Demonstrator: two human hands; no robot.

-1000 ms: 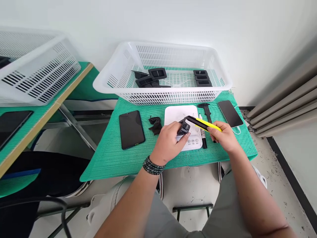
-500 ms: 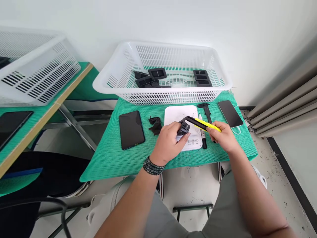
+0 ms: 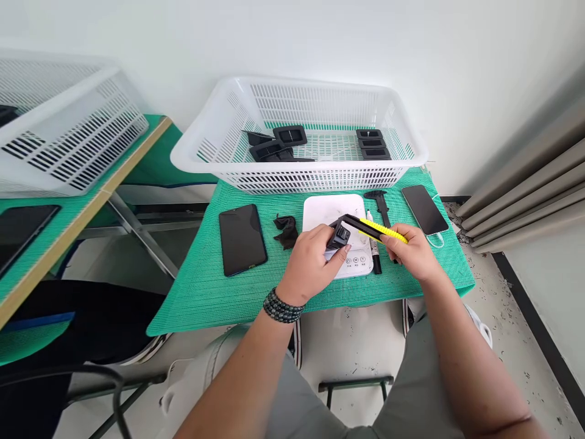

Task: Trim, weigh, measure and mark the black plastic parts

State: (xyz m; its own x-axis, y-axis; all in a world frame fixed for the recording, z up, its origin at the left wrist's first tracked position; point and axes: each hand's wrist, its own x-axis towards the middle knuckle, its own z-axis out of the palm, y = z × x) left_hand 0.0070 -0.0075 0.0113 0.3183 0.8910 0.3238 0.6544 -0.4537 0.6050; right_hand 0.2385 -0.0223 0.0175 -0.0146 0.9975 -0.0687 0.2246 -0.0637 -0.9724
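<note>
Black, flat rectangular tablet (image 3: 243, 241), near the left edge of the green mesh-covered table (image 3: 205, 299). Crumpled dark scrap (image 3: 287, 233), beside it. Left hand (image 3: 311, 259): clamped on a small black block-like part (image 3: 339, 236) over the white plastic scale (image 3: 320, 210), midway between left and right edges, apparently to steady it; thumb on the near side, fingers behind. Yellow-and-black ribbed utility knife (image 3: 384, 230), angled toward the part, presumably for control; tip contact unclear. Right hand (image 3: 414, 251): closed round the knife's rear end, forearm reaching across the near edge. Black-screened phone (image 3: 425, 209), by the right edge.
</note>
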